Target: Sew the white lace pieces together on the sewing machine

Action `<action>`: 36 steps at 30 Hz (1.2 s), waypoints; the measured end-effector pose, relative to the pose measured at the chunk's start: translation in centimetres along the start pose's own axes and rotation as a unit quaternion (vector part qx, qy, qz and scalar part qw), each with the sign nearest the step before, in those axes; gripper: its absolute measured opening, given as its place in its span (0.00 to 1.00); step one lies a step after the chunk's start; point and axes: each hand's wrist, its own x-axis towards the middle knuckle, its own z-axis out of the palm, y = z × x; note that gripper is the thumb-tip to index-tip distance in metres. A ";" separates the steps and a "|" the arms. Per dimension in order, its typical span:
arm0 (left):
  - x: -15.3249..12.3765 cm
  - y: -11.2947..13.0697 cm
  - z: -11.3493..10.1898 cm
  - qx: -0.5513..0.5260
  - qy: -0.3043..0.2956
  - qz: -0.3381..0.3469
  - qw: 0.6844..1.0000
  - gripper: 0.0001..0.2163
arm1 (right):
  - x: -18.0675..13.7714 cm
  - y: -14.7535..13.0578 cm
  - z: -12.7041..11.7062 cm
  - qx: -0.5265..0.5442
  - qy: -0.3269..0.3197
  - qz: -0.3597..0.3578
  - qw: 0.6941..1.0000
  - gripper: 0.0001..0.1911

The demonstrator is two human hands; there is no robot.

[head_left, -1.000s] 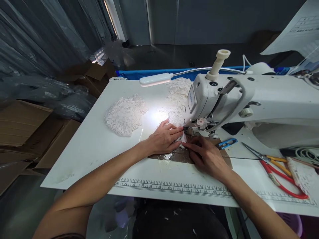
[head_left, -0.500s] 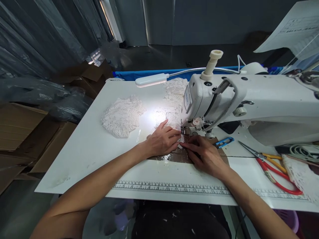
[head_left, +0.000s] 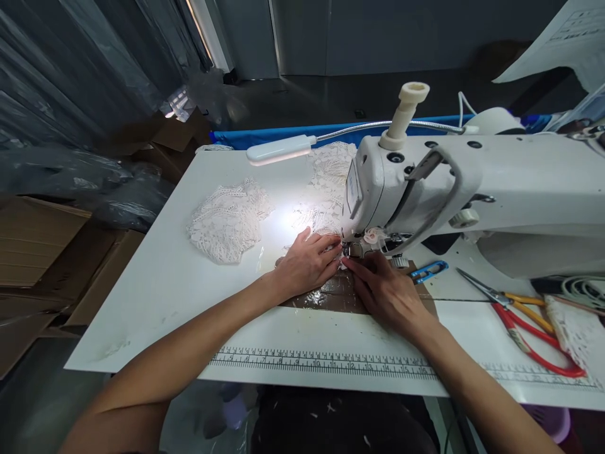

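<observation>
White lace fabric (head_left: 322,200) runs under the head of a white sewing machine (head_left: 425,176). Flat on the lace, just left of the presser foot (head_left: 348,250), lies my left hand (head_left: 305,265) with its fingers stretched toward the needle area. My right hand (head_left: 385,291) is in front of the foot, its thumb and index finger closed on the lace's near edge. Most of that edge is hidden under my fingers. Both hands are over a brown taped patch (head_left: 326,297) on the table.
A second lace bundle (head_left: 227,221) rests at the left. Blue thread snips (head_left: 429,272) and red-handled scissors (head_left: 529,334) lie to the right. A lamp (head_left: 278,151) hangs above. A printed ruler (head_left: 326,362) borders the table's front; cardboard boxes (head_left: 42,246) stand left.
My right hand's fingertips have moved forward, closer to the presser foot, and less of the lace edge shows in front of it. My left hand stays flat. The view has shifted slightly.
</observation>
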 end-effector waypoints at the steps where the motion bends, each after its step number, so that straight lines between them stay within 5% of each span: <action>1: 0.0 0.1 0.0 0.000 -0.003 -0.005 1.000 0.14 | 0.0 0.1 0.1 0.004 0.002 0.001 1.000 0.21; 7: -0.2 0.3 -0.3 0.007 0.022 0.000 1.000 0.13 | -0.9 1.4 0.0 0.165 0.054 0.042 0.984 0.21; 16: -0.3 -1.4 -1.3 -0.102 0.037 0.174 0.979 0.07 | -1.0 2.2 -0.2 0.192 0.096 0.082 0.973 0.16; 21: -0.2 -1.2 -0.1 -0.113 0.041 0.138 0.983 0.08 | -1.1 2.0 -0.2 0.178 0.093 0.081 0.976 0.16; 26: 0.0 -1.0 -0.2 -0.168 0.109 0.072 0.977 0.08 | -1.1 1.9 -0.3 0.177 0.092 0.087 0.976 0.16; 36: -0.3 -0.7 0.6 -0.082 0.090 0.101 0.987 0.06 | -1.0 2.1 -0.5 0.200 0.082 0.062 0.974 0.17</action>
